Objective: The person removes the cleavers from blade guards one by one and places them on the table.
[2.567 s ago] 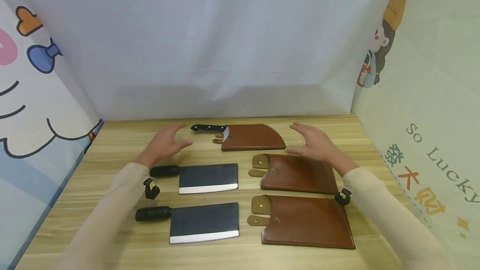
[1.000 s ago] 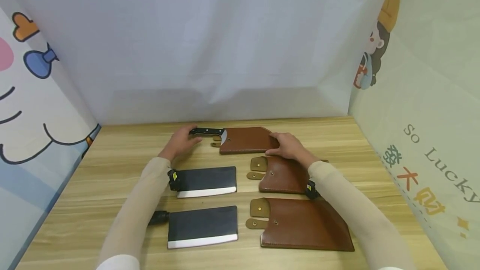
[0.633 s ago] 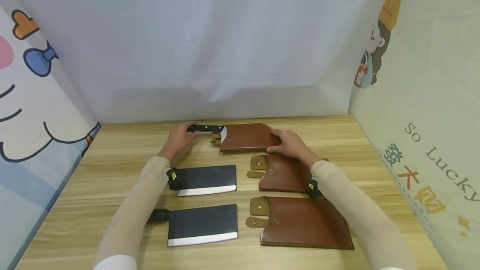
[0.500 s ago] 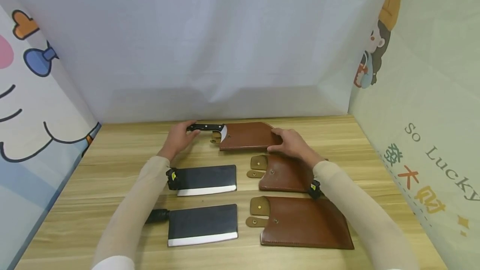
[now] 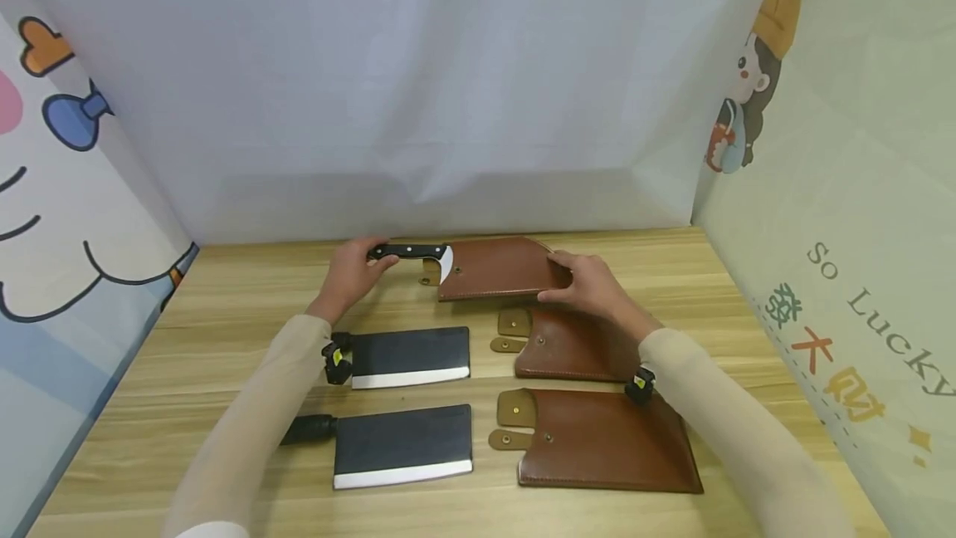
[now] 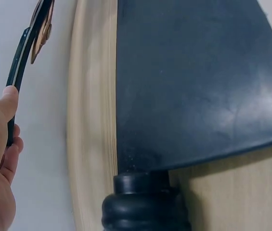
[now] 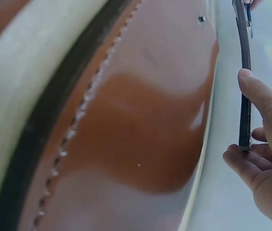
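Observation:
A cleaver with a riveted black handle [image 5: 411, 251] sits in a brown leather sheath [image 5: 496, 268], only its handle and a sliver of blade showing. My left hand [image 5: 349, 272] grips the handle's end; in the left wrist view the thumb [image 6: 11, 96] lies along it with fingers curled behind. At the sheath's rounded end, my right hand [image 5: 593, 285] pinches the leather between thumb and fingers, as the right wrist view shows on the sheath's edge [image 7: 245, 106]. The sheathed cleaver is lifted just off the table, tilted up at its far edge.
Two bare cleavers, an upper one [image 5: 411, 354] and a lower one [image 5: 403, 445], lie left of centre, handles leftward. Beside them lie two flat brown sheaths, an upper one [image 5: 571, 347] and a lower one [image 5: 608, 442]. A white curtain [image 5: 448, 90] hangs behind the table.
Both hands came in from the sides and took hold of the sheathed cleaver. It has since risen slightly off the table, and its far edge has tilted up.

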`<state>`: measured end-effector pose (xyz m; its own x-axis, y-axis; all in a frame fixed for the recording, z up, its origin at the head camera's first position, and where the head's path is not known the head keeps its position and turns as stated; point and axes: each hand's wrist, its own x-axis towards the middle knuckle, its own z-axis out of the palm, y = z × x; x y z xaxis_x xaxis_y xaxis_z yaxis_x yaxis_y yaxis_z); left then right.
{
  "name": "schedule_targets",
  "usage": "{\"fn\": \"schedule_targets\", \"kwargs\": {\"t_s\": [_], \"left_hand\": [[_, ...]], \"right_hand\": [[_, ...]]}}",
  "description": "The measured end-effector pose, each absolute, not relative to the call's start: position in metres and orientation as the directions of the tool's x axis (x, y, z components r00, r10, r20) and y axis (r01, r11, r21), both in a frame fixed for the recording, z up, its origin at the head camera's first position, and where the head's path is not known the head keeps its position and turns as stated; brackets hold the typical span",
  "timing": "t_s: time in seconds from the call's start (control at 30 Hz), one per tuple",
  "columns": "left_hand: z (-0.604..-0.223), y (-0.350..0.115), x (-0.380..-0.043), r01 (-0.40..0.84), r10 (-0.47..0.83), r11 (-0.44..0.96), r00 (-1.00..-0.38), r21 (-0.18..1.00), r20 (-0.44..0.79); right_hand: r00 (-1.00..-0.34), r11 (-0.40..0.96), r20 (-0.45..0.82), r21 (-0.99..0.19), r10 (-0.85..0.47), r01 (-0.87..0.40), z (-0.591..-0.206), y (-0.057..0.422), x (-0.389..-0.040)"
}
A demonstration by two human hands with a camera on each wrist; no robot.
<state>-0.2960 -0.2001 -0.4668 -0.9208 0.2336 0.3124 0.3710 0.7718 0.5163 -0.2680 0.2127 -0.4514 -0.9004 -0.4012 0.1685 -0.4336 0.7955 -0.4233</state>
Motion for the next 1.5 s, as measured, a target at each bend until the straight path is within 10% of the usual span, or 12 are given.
{"fn": "schedule_targets", "kwargs": {"t_s": [1.5], "left_hand": [[-0.472, -0.206, -0.28, 0.474, 0.236, 0.744, -0.845, 0.47, 0.479]], "right_hand": [[-0.894, 0.791, 0.213, -0.416, -0.395, -0.449, -0.456, 0.214, -0.24]]}}
